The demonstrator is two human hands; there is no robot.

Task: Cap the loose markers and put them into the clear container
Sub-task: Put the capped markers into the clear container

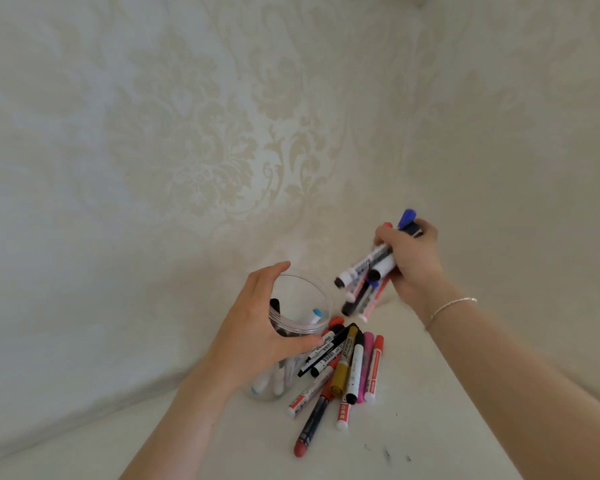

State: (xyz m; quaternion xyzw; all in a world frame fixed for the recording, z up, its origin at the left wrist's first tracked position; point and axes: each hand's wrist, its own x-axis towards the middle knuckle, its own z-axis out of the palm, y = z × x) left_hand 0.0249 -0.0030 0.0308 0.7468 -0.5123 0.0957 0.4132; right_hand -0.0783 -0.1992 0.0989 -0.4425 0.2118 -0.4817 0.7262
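The clear container (293,327) is gripped near its rim by the left hand (257,327); a few markers are seen inside it. At its 4 o'clock, a pile of loose markers (340,368) lies on the white table (430,427). At 1 o'clock, a bundle of markers (368,275) is clutched in the right hand (411,261). Loading appears underway; the bundle must next be aimed into the mouth.

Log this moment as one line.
left hand: holds clear container | right hand: grip on marker bundle | loose markers: on table

Soft, even daylight; faint shadows; overall slight blur; wide-angle bending at edges
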